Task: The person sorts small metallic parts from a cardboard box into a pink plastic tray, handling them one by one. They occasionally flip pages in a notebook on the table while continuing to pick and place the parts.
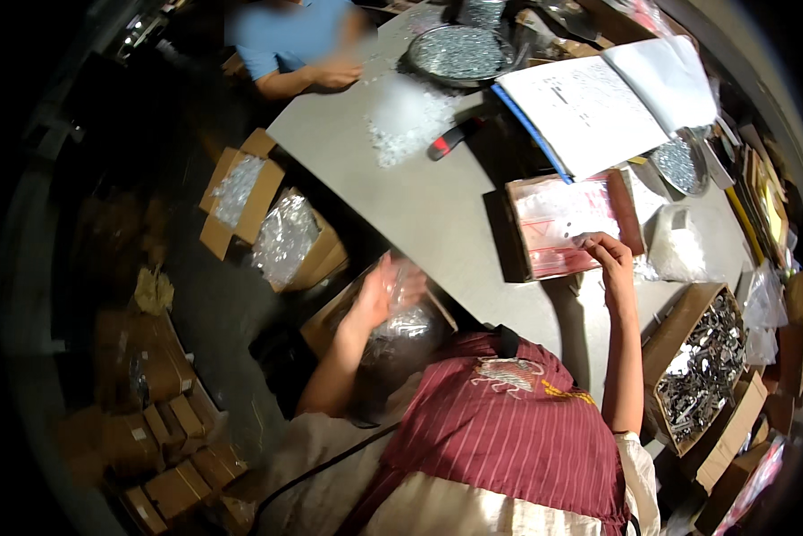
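Observation:
My right hand is at a small open cardboard box on the table, thumb and fingers pinched together over its contents. Flat clear plastic bags with red markings fill this box. Whatever sits between the fingertips is too small to make out. My left hand, blurred by motion, is off the table's edge with its fingers stretched out. Beneath it a cardboard box holds shiny clear plastic bags; a clear film seems to lie around the fingers.
An open notebook, a red-black tool and a round tray of small pieces lie farther back. A box of metal parts stands right. Two filled boxes stand left. Across the table works a person in blue.

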Action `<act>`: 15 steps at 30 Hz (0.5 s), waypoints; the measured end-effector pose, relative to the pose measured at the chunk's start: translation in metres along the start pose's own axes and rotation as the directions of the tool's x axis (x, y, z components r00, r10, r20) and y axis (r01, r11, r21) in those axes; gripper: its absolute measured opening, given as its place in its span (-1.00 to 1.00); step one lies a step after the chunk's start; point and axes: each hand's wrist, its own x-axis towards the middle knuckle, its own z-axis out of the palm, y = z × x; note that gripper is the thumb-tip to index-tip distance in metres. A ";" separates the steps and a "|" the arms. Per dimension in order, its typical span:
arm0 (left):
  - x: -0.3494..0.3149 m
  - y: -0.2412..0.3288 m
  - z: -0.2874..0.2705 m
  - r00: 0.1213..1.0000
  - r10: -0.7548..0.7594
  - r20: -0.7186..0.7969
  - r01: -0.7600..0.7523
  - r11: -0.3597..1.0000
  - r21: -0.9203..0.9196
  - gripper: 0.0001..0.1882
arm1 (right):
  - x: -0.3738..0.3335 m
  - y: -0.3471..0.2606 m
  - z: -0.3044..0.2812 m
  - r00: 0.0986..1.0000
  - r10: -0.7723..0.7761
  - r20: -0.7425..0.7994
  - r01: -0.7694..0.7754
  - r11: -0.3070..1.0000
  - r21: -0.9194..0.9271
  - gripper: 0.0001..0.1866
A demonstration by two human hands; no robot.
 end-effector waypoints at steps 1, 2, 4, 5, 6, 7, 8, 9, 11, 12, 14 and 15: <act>0.001 -0.008 -0.002 0.993 0.082 -0.087 -0.058 0.967 0.248 -0.47 | -0.004 -0.005 0.000 0.999 -0.044 0.013 0.043 0.996 0.073 -0.81; 0.002 -0.021 -0.007 0.972 0.185 -0.145 -0.093 0.869 0.485 -0.52 | -0.009 -0.010 0.001 0.996 -0.090 0.021 0.086 0.986 0.146 -0.80; 0.003 -0.031 -0.004 0.880 0.471 -0.062 -0.076 0.267 0.961 -0.70 | -0.023 -0.024 0.010 0.995 -0.102 -0.009 0.102 0.973 0.205 -0.75; -0.002 -0.034 0.016 0.850 0.519 -0.089 -0.111 0.341 0.933 -0.80 | -0.030 -0.026 0.012 0.993 -0.114 -0.017 0.115 0.962 0.248 -0.76; -0.002 -0.033 0.024 0.833 0.551 0.050 -0.306 0.384 0.871 -0.82 | -0.038 -0.030 0.014 0.991 -0.129 -0.020 0.129 0.946 0.298 -0.76; -0.005 -0.029 0.047 0.827 0.549 0.121 -0.407 0.436 0.803 -0.82 | -0.044 -0.032 0.016 0.989 -0.146 -0.020 0.145 0.937 0.319 -0.76; -0.012 -0.024 0.077 0.815 0.548 0.189 -0.495 0.487 0.720 -0.81 | -0.051 -0.034 0.018 0.986 -0.163 -0.021 0.160 0.926 0.341 -0.76; -0.019 -0.020 0.105 0.839 0.492 0.232 -0.513 0.571 0.641 -0.77 | -0.057 -0.034 0.022 0.987 -0.155 -0.029 0.154 0.910 0.385 -0.75; -0.031 -0.018 0.172 0.875 0.359 0.325 -0.478 0.751 0.456 -0.74 | -0.070 -0.042 0.033 0.987 -0.160 0.002 0.146 0.901 0.408 -0.79; -0.035 -0.019 0.196 0.878 0.293 0.380 -0.432 0.826 0.362 -0.72 | -0.077 -0.051 0.040 0.988 -0.155 0.017 0.132 0.891 0.434 -0.81; -0.034 -0.026 0.219 0.909 0.186 0.374 -0.313 0.896 0.314 -0.71 | -0.090 -0.048 0.042 0.991 -0.097 0.097 0.060 0.943 0.326 -0.83; -0.031 -0.030 0.226 0.918 0.134 0.373 -0.252 0.924 0.289 -0.71 | -0.095 -0.038 0.042 0.987 -0.114 0.110 0.076 0.949 0.306 -0.83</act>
